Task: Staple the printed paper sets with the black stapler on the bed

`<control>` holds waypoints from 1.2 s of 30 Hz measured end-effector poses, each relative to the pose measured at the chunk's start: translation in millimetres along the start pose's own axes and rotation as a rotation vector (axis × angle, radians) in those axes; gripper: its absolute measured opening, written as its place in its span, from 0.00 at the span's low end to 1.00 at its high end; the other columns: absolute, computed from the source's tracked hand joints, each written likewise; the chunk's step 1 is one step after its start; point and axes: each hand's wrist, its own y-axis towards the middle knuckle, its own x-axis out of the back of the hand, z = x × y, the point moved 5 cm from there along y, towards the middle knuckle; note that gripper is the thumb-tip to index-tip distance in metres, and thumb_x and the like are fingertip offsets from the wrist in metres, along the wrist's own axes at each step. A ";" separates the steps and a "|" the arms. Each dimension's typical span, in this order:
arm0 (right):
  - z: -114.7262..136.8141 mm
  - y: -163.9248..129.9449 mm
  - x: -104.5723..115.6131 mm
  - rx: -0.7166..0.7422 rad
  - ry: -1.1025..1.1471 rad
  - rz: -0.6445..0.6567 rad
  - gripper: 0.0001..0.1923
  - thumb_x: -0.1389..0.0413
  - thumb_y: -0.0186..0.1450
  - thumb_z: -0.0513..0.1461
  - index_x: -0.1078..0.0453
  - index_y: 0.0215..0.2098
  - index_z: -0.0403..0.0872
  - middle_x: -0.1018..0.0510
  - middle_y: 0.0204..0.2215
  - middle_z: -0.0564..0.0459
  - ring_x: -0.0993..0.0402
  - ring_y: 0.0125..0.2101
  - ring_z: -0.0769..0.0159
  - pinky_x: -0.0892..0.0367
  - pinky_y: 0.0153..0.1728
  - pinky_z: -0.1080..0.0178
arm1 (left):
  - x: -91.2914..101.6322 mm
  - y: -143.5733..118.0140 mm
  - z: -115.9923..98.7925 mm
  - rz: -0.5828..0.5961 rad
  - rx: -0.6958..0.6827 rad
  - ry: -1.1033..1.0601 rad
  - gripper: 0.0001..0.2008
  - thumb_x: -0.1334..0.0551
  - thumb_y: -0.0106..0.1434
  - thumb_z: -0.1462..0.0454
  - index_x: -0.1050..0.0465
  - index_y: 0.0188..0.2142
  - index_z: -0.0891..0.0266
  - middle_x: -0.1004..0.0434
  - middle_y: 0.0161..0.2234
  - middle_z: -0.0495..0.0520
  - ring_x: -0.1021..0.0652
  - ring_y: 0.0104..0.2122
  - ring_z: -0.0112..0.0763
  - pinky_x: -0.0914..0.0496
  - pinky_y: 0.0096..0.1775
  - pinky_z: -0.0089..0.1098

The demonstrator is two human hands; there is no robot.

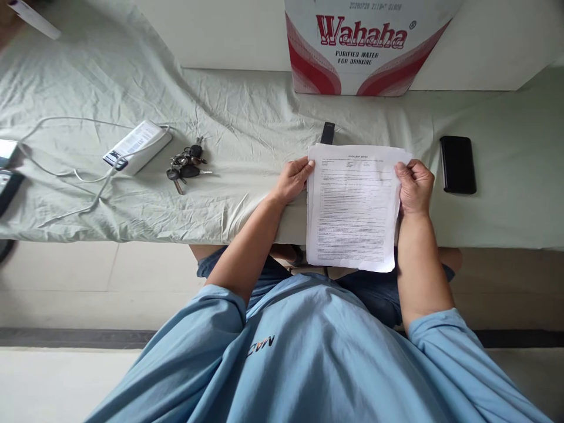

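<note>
Both hands hold a stack of printed paper sheets [352,217] over the table's front edge. My left hand [294,179] is closed on the upper left edge, thumb on top. At the upper right corner, my right hand [415,185] grips the sheets with its thumb on top and fingers curled. The top sheet is headed "Overleaf Notes" and carries dense small print. Its lower part hangs over my lap. A black stapler-like object [328,133] pokes out just beyond the top edge; the rest of it is hidden under the paper.
A black phone [458,164] lies right of my right hand. To the left are a bunch of keys [188,164] and a white power bank [138,148] with a white cable [94,202]. A Wahaha water carton [363,53] stands behind, on the cloth-covered table [247,117].
</note>
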 end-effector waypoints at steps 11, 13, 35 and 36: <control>-4.1 -1.9 -7.6 0.069 0.040 -0.123 0.37 0.25 0.59 0.73 0.25 0.37 0.54 0.28 0.30 0.59 0.29 0.31 0.66 0.27 0.34 0.59 | 8.0 -0.4 10.8 -0.108 0.033 0.003 0.42 0.32 0.63 0.20 0.25 0.32 0.56 0.37 0.22 0.46 0.36 0.19 0.25 0.41 0.19 0.32; -3.8 -1.6 -7.9 0.071 0.020 -0.132 0.35 0.25 0.61 0.72 0.25 0.37 0.54 0.28 0.30 0.59 0.29 0.31 0.65 0.26 0.35 0.58 | 8.2 -0.4 12.0 -0.108 0.041 0.003 0.41 0.32 0.64 0.20 0.25 0.32 0.56 0.38 0.21 0.46 0.36 0.19 0.25 0.41 0.20 0.32; -5.3 -2.1 -7.6 0.016 0.064 -0.063 0.36 0.22 0.58 0.72 0.22 0.36 0.54 0.28 0.26 0.59 0.29 0.27 0.66 0.27 0.29 0.59 | 3.0 -1.7 0.1 -0.088 0.043 0.005 0.42 0.31 0.62 0.20 0.25 0.31 0.56 0.35 0.22 0.47 0.35 0.21 0.26 0.41 0.22 0.33; -5.5 -2.2 -7.7 0.011 0.058 -0.057 0.36 0.23 0.58 0.72 0.23 0.36 0.54 0.28 0.26 0.59 0.30 0.27 0.66 0.28 0.29 0.59 | 3.3 -1.7 0.5 -0.088 0.044 0.008 0.42 0.30 0.62 0.20 0.24 0.32 0.56 0.34 0.22 0.47 0.35 0.21 0.25 0.42 0.22 0.33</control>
